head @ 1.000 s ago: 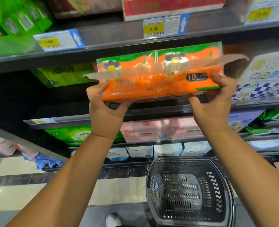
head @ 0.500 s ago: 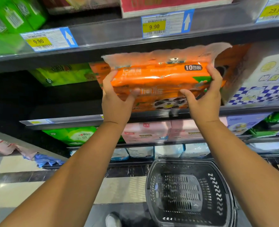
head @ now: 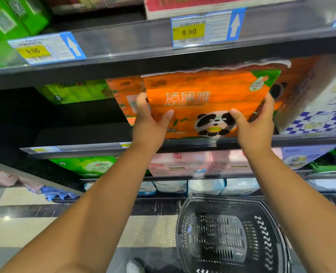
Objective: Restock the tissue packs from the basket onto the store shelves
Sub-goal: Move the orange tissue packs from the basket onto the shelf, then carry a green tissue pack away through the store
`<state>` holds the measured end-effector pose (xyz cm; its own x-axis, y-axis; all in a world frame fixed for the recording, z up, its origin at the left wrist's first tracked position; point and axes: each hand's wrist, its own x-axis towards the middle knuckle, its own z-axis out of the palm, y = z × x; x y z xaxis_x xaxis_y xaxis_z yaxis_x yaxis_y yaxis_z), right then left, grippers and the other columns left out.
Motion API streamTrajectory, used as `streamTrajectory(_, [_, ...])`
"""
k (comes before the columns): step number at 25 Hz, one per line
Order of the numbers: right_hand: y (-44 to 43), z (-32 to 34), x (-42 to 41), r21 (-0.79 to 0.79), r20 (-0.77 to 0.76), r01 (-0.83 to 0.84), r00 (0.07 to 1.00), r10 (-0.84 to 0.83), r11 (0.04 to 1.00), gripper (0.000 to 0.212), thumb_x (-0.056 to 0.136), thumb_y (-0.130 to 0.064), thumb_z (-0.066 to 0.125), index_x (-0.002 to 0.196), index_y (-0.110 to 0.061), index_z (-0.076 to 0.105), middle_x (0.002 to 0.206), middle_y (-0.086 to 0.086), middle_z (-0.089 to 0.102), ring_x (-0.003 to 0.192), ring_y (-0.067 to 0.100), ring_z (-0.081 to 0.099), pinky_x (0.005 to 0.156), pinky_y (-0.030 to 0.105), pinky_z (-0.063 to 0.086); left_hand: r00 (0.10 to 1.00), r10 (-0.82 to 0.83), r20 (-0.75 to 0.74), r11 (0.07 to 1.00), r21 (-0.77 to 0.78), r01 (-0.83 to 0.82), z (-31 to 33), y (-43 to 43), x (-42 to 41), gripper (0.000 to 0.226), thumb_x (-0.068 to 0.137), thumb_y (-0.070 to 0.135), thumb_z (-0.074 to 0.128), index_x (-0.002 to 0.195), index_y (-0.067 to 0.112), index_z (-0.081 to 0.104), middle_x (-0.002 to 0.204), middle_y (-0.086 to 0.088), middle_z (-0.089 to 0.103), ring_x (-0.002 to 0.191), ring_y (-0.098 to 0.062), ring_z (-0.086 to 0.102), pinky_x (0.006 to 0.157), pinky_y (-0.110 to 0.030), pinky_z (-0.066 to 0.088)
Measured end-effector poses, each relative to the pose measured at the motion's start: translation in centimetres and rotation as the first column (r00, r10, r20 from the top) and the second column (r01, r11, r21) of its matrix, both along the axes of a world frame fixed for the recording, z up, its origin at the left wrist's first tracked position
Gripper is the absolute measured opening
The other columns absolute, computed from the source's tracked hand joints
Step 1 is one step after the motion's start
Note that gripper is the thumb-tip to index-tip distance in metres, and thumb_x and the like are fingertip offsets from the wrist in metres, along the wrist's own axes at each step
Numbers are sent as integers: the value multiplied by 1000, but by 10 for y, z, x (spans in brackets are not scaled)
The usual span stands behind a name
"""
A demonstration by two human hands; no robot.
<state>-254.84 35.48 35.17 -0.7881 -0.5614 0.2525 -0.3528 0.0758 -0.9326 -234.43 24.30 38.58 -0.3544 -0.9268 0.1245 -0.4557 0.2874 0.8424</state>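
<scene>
Orange plastic-wrapped tissue pack (head: pixel 208 99) — lately flat — stood upright on grey metal shelf (head: pixel 84 149), clasped by left hand (head: pixel 149 125) and right hand (head: pixel 255 127) (nearly placed).

Centre tag (head: pixel 188 32) on the upper shelf edge (head: pixel 123 46): 9.90 on yellow, with a white up-arrow on blue beside it. Left tag (head: pixel 45 48), same edge, also 9.90, same arrow. The fine print on both is too blurred to read. Orange pack (head: pixel 206 99): three big white Chinese characters, roughly 洁润雅, with JLY small beneath. The labels on the pink packs (head: pixel 182 164) below are unreadable.
</scene>
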Motion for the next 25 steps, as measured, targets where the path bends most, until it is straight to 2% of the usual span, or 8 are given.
streamTrajectory(4, [-8,0,-4,106,-30,11,1000,-8,994,69,89,-26,67,144,-21,26,131,-2,54,110,9,51,84,13,38,989,127,74,991,21,-129,1,-4,-16,52,93,40,57,129,25,23,135,1,49,119,-22,53,90,-37,46])
streamTrajectory(8, [-10,-1,-4,151,-19,9,1000,-7,989,68,90,-28,64,145,-21,25,128,-5,52,106,7,48,75,1,32,977,190,97,981,13,-192,-1,-4,-21,51,94,38,56,130,21,26,130,0,52,116,-23,55,88,-36,46])
streamTrajectory(10, [-8,2,-4,177,-22,8,1000,-4,984,69,91,-29,63,146,-21,23,133,-2,50,110,11,50,83,10,38,980,182,79,981,46,-186,-1,-5,-21,50,93,38,58,131,23,30,126,2,56,112,-21,57,84,-31,45])
streamTrajectory(12, [-5,11,-1,239,-53,-5,998,18,971,71,92,-30,63,147,-20,20,138,3,48,120,21,51,93,28,44,990,137,44,988,68,-139,1,-4,-14,53,91,36,62,132,25,32,124,5,57,108,-14,56,83,-26,47])
streamTrajectory(15, [5,28,8,358,-121,29,993,15,933,86,89,-32,67,151,-21,9,148,9,34,131,28,43,101,41,42,996,60,71,998,-30,-58,6,5,7,73,83,34,73,141,27,27,135,4,52,116,-11,50,88,-31,47])
streamTrajectory(19, [29,46,30,372,-251,17,964,83,928,98,84,-33,73,153,-18,4,154,13,15,137,29,33,107,40,38,990,52,132,990,-137,-33,14,19,34,87,76,42,77,146,30,27,144,2,43,128,-18,47,101,-43,45])
streamTrajectory(21, [41,55,47,405,-283,-25,947,152,914,94,83,-34,73,152,-17,12,154,12,12,137,30,32,108,35,35,985,42,169,983,-182,-11,21,29,50,83,77,43,75,146,28,30,146,1,39,129,-18,46,101,-38,42])
streamTrajectory(25, [48,77,88,448,-399,-61,879,260,892,82,80,-45,72,147,-18,32,153,12,19,137,33,29,108,44,38,972,69,226,950,-312,5,45,40,92,81,80,44,72,146,23,32,150,0,35,136,-18,36,105,-36,37])
